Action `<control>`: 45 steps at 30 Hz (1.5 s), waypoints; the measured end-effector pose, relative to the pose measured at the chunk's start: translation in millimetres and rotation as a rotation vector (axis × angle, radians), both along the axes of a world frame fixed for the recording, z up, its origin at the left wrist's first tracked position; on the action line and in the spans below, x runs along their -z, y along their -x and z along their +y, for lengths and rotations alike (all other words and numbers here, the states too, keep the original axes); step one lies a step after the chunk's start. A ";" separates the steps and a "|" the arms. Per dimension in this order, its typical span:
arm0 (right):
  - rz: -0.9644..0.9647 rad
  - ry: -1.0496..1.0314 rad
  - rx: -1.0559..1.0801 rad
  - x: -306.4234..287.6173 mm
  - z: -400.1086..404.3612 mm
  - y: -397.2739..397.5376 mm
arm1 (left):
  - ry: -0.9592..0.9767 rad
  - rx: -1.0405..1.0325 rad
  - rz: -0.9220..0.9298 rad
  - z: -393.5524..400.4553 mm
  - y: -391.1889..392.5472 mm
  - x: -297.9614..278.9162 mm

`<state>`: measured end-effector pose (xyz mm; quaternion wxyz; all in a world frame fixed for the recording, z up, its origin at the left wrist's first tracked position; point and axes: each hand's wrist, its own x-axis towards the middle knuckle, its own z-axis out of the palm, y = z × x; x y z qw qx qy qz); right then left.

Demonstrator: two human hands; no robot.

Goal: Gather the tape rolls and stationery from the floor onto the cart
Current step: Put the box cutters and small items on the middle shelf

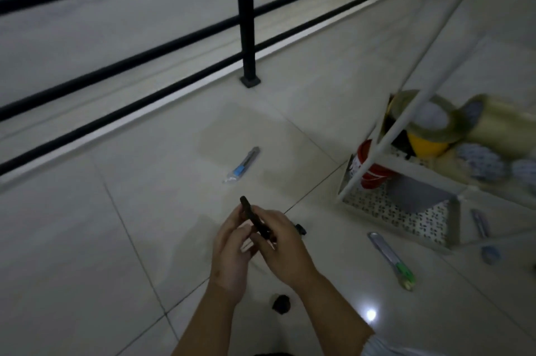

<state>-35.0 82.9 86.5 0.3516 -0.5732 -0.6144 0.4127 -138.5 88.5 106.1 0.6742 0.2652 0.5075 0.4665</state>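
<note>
Where tape rolls (429, 120) crowd: cart (406, 164).

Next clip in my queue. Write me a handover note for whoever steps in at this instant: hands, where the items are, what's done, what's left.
Hands: left hand and right hand both grip a dark slim object, too blurred to identify, held above the floor.
On the cart: clear tape rolls, a yellow roll and a red roll already sit in the lower trays.
On the floor: blue utility knife ahead, green utility knife by the cart, and a small black item near the wrists.
Done: tape rolls look gathered.
Left: place the held object, then collect both knives and the black item.
</note>
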 end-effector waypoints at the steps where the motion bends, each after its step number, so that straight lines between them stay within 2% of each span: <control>1: 0.008 -0.029 0.017 -17.6 4.4 -9.1 | -0.031 0.017 0.002 5.5 -6.7 -16.1; 6: 0.062 -0.113 0.046 -113.9 7.0 -69.4 | -0.192 0.234 -0.029 23.1 -49.3 -104.5; 12: -0.088 -0.233 0.154 -215.3 -11.7 -147.8 | -0.369 0.432 -0.043 31.5 -120.0 -197.1; 15: -0.225 -0.333 0.201 -261.5 -21.9 -184.9 | -0.493 0.550 -0.068 34.6 -150.6 -241.8; 18: -0.327 -0.428 0.244 -299.4 -27.0 -216.9 | -0.607 0.635 -0.009 38.8 -177.9 -275.4; 22: -0.435 -0.461 0.257 -332.2 -19.8 -250.3 | -0.827 0.636 0.204 41.5 -208.6 -306.7; 26: -0.508 -0.409 0.287 -337.4 6.4 -269.0 | -1.111 0.702 0.682 49.9 -231.4 -299.8; 30: -0.530 -0.358 0.234 -329.4 35.1 -273.8 | -1.143 0.804 1.038 61.2 -237.4 -294.2; 33: -0.509 -0.274 0.195 -322.4 49.4 -277.0 | -1.121 0.870 1.238 69.9 -241.2 -294.3; 37: -0.441 -0.160 0.166 -319.7 57.9 -282.0 | -1.075 0.990 1.451 75.1 -252.1 -291.7; 42: -0.400 -0.106 0.138 -317.8 50.6 -283.0 | -1.028 1.083 1.483 71.5 -263.1 -290.9; 45: -0.488 -0.079 0.222 -316.4 39.3 -292.8 | -1.034 1.131 1.527 69.9 -263.7 -289.4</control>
